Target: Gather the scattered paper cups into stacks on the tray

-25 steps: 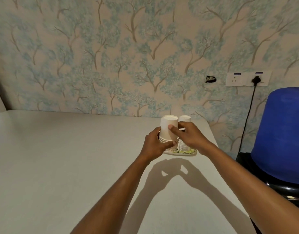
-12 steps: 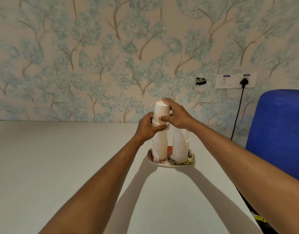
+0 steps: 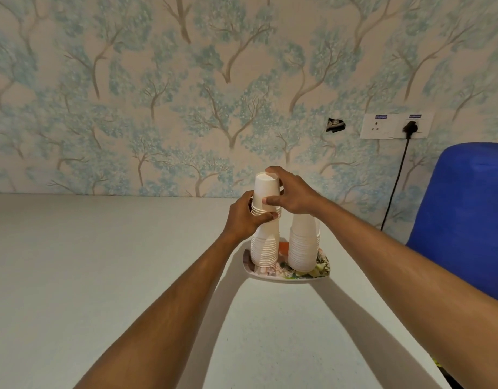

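From the head camera, a small tray [image 3: 287,276] with a flowery pattern sits on a pale table [image 3: 101,276], close to the far edge by the wall. Two stacks of white paper cups stand upside down on the tray. The left stack [image 3: 265,248] is tall. The right stack [image 3: 303,245] stands just beside it and is shorter.

Both hands are up at the top of the left stack. The left hand [image 3: 242,220] wraps around a bunch of cup rims high on that stack, with its fingers [image 3: 266,217] clamped on them. The right hand [image 3: 292,193] holds the top cup [image 3: 266,189], with the thumb on the near side and one finger over the flat top. Its fingers are clamped on that cup.

To the right of the tray, past the table edge, is a blue chair [image 3: 464,214]. Above the chair, a white socket plate [image 3: 396,126] is on the wall, with a black cord [image 3: 395,181] hanging down from it.
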`<state>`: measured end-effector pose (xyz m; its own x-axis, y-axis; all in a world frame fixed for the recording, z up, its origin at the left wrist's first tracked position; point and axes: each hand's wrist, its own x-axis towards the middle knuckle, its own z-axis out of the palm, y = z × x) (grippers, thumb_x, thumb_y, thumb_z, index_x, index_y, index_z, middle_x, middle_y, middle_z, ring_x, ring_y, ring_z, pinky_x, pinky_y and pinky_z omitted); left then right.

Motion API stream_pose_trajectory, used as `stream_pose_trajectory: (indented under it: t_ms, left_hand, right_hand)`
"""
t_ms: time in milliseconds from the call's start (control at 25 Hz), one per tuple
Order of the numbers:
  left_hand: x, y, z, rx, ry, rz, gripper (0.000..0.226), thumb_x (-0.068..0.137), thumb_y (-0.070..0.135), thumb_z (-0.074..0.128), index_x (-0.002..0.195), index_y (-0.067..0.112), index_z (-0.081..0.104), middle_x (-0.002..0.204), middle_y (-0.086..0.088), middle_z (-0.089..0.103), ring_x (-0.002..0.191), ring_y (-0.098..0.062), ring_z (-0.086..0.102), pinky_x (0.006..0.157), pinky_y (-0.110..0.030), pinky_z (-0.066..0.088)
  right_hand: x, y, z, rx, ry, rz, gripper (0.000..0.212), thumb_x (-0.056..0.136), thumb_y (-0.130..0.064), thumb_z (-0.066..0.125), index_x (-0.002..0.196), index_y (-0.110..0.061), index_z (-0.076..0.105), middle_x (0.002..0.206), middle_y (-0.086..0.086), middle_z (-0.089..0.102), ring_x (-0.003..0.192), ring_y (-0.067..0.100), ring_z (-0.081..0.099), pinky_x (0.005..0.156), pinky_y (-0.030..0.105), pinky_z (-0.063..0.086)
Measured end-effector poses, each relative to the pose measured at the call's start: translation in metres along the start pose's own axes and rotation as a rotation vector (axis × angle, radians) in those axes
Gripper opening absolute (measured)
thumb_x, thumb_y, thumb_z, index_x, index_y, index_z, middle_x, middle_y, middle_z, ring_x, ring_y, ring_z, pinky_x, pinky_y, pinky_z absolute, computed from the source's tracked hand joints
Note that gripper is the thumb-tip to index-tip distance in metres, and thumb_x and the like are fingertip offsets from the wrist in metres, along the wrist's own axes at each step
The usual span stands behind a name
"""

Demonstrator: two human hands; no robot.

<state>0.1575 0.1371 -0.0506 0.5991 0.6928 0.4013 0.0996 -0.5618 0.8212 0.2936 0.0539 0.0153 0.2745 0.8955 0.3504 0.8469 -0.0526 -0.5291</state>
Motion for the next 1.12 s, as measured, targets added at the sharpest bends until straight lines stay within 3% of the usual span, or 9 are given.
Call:
stream_pose_trajectory:
  t_ms: [200, 320, 440, 640, 720, 800, 880, 1000, 1120]
  left_hand:
    - [-0.017, -0.024, 0.012, 0.055, -0.055, -0.05, 0.07, 0.072, 0.031, 0.085, 0.131, 0.012, 0.053, 0.126, -0.008, 0.065, 0.106, -0.023, 0.063, 0.084, -0.032, 0.052]
    - [-0.021, -0.031, 0.016, 0.053, -0.049, -0.072, 0.067, 0.074, 0.033, 0.083, 0.13, 0.013, 0.053, 0.128, -0.007, 0.065, 0.102, -0.017, 0.061, 0.08, -0.025, 0.047]
    - [-0.024, -0.034, 0.02, 0.062, -0.021, -0.088, 0.066, 0.076, 0.038, 0.08, 0.131, 0.014, 0.054, 0.131, -0.007, 0.063, 0.111, -0.023, 0.061, 0.079, -0.021, 0.043]
    - [-0.022, -0.038, 0.022, 0.064, -0.009, -0.103, 0.068, 0.079, 0.04, 0.077, 0.135, 0.016, 0.05, 0.137, -0.006, 0.059, 0.117, -0.025, 0.059, 0.084, -0.026, 0.043]
    - [-0.022, -0.037, 0.022, 0.072, -0.013, -0.091, 0.069, 0.078, 0.044, 0.076, 0.136, 0.016, 0.05, 0.137, -0.006, 0.059, 0.118, -0.025, 0.059, 0.084, -0.026, 0.043]
    - [-0.025, -0.038, 0.021, 0.081, 0.007, -0.09, 0.075, 0.077, 0.052, 0.073, 0.139, 0.019, 0.047, 0.143, -0.005, 0.054, 0.125, -0.026, 0.054, 0.091, -0.029, 0.045]
    - [-0.031, -0.035, 0.019, 0.129, 0.043, -0.129, 0.085, 0.076, 0.063, 0.066, 0.146, 0.022, 0.039, 0.152, -0.004, 0.043, 0.135, -0.027, 0.044, 0.105, -0.042, 0.04]
    - [-0.038, -0.025, 0.01, 0.223, 0.093, -0.108, 0.086, 0.079, 0.07, 0.049, 0.149, 0.024, 0.031, 0.157, -0.005, 0.034, 0.141, -0.027, 0.036, 0.111, -0.047, 0.033]
    - [-0.049, -0.015, 0.004, 0.355, 0.153, 0.021, 0.078, 0.089, 0.07, 0.034, 0.151, 0.024, 0.026, 0.159, -0.003, 0.028, 0.145, -0.024, 0.028, 0.115, -0.047, 0.026]
  right_hand:
    - [-0.011, 0.013, 0.013, -0.182, -0.111, 0.057, 0.073, 0.078, -0.035, 0.078, 0.138, -0.021, 0.039, 0.128, 0.009, 0.059, 0.109, 0.03, 0.057, 0.094, 0.047, 0.045]
    - [-0.011, 0.014, 0.017, -0.364, -0.076, 0.027, 0.071, 0.078, -0.046, 0.074, 0.137, -0.024, 0.04, 0.126, 0.005, 0.061, 0.113, 0.03, 0.054, 0.099, 0.045, 0.033]
    - [-0.011, 0.013, 0.019, -0.413, -0.063, 0.01, 0.068, 0.079, -0.049, 0.072, 0.135, -0.025, 0.041, 0.126, 0.003, 0.062, 0.115, 0.029, 0.053, 0.102, 0.048, 0.026]
    - [-0.013, 0.019, 0.024, -0.406, -0.053, -0.009, 0.072, 0.081, -0.049, 0.069, 0.14, -0.025, 0.036, 0.135, 0.003, 0.058, 0.123, 0.029, 0.051, 0.109, 0.051, 0.02]
    - [-0.02, 0.022, 0.025, -0.403, -0.055, -0.018, 0.076, 0.086, -0.052, 0.063, 0.147, -0.024, 0.029, 0.147, 0.005, 0.047, 0.137, 0.028, 0.038, 0.115, 0.052, 0.011]
    - [-0.028, 0.025, 0.024, -0.395, 0.017, -0.037, 0.074, 0.092, -0.056, 0.048, 0.151, -0.02, 0.021, 0.157, 0.008, 0.031, 0.148, 0.025, 0.016, 0.118, 0.05, 0.002]
    - [-0.038, 0.025, 0.02, -0.419, 0.112, -0.052, 0.073, 0.096, -0.06, 0.033, 0.153, -0.017, 0.018, 0.16, 0.009, 0.022, 0.15, 0.023, 0.005, 0.12, 0.046, -0.002]
    - [-0.055, 0.02, 0.008, -0.413, 0.254, -0.047, 0.072, 0.098, -0.058, 0.023, 0.153, -0.012, 0.019, 0.161, 0.011, 0.019, 0.15, 0.02, 0.006, 0.121, 0.038, -0.003]
    - [-0.074, 0.016, 0.003, -0.401, 0.367, -0.057, 0.07, 0.1, -0.055, 0.021, 0.153, -0.01, 0.018, 0.162, 0.009, 0.015, 0.15, 0.018, 0.005, 0.119, 0.031, -0.006]
